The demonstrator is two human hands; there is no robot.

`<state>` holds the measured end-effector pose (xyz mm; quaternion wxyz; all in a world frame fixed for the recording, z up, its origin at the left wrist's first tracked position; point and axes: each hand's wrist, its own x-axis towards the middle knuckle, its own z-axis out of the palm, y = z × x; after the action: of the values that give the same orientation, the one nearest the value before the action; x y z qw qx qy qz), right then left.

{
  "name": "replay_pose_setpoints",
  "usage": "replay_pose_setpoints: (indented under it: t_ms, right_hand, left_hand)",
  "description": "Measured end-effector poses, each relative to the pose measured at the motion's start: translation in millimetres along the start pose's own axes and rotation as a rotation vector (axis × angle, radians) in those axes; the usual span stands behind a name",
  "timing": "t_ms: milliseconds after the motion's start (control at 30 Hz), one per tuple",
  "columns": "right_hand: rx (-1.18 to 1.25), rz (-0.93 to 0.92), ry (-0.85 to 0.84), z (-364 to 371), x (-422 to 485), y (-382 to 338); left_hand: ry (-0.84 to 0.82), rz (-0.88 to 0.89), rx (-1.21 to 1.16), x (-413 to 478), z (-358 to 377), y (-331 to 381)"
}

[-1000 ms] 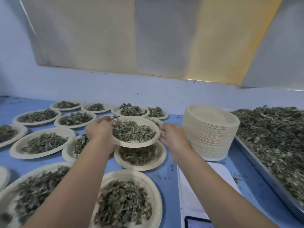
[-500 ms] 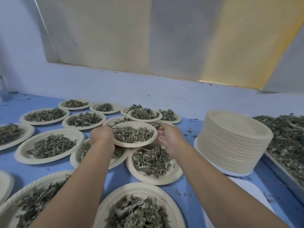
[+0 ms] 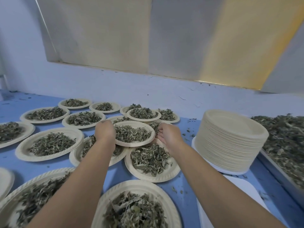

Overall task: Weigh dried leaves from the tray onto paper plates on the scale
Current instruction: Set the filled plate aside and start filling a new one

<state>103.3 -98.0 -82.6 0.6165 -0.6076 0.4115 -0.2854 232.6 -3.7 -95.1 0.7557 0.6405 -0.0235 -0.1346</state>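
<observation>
Leaves [image 3: 283,139] in bulk fill the tray [image 3: 278,168] at the worktop's [image 3: 187,185] right edge. Portions of them lie on more than a dozen filled plates [image 3: 24,146] spread from the left edge to the middle, some overlapping. One more loaded plate [image 3: 136,143] rests tilted on top of its neighbours near the middle. The left hand [image 3: 105,133] covers its left rim and appears to grip it, fingers hidden behind the hand's back. The right hand [image 3: 169,136] sits just beside the right rim with fingers loosely curled; whether it touches the rim I cannot tell. The scale [image 3: 246,185], a white platform at the near right edge, carries nothing that shows. I judge the job well under way yet far from finished: a tall stack [image 3: 230,139] of empty plates stands just behind the scale, beside the tray, and the tray is heaped. No brand, label or writing can be read anywhere, and the scale's display is out of frame.
</observation>
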Motion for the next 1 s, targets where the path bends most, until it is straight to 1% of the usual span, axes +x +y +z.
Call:
replay_pose_setpoints:
  t_ms: [133,200,300,367,467,500,633,700,767,800,900,1000]
  right_hand:
    - [-0.005,-0.049,0.031,-11,-10,-6]
    - [0.047,-0.06,0.012,-20,-17,-6]
    - [0.09,-0.144,-0.051,-36,-30,-8]
    - [0.087,-0.232,-0.07,-48,-39,-11]
    - [0.017,-0.364,-0.023,-73,-52,-17]
    - [-0.046,-0.429,0.021,-83,-55,-18]
    - [-0.442,-0.761,0.257,-130,-61,-18]
    - [-0.657,-0.832,0.342,-151,-60,-16]
    - [-0.881,-0.82,0.37,-169,-58,-16]
    - [-0.946,-0.799,0.358,-177,-58,-17]
    - [-1.02,-0.745,0.272,-191,-59,-19]
    - [-1.123,-0.717,0.225,-196,-59,-21]
  left_hand:
    - [0.053,0.1,0.074,-14,7,0]
    - [0.015,0.133,0.098,-25,13,1]
    - [-0.083,0.171,0.074,-52,29,6]
    - [-0.185,0.182,0.033,-75,41,9]
    - [-0.344,0.163,-0.032,-110,59,10]
    - [-0.384,0.157,-0.059,-121,65,10]
    - [-0.493,0.091,-0.166,-160,84,7]
    - [-0.527,0.057,-0.197,-175,90,3]
    - [-0.553,0.025,-0.246,-188,94,0]
    - [-0.566,0.011,-0.266,-194,95,-2]
    - [-0.615,-0.001,-0.287,-206,96,-8]
    - [-0.625,-0.005,-0.311,-209,95,-10]
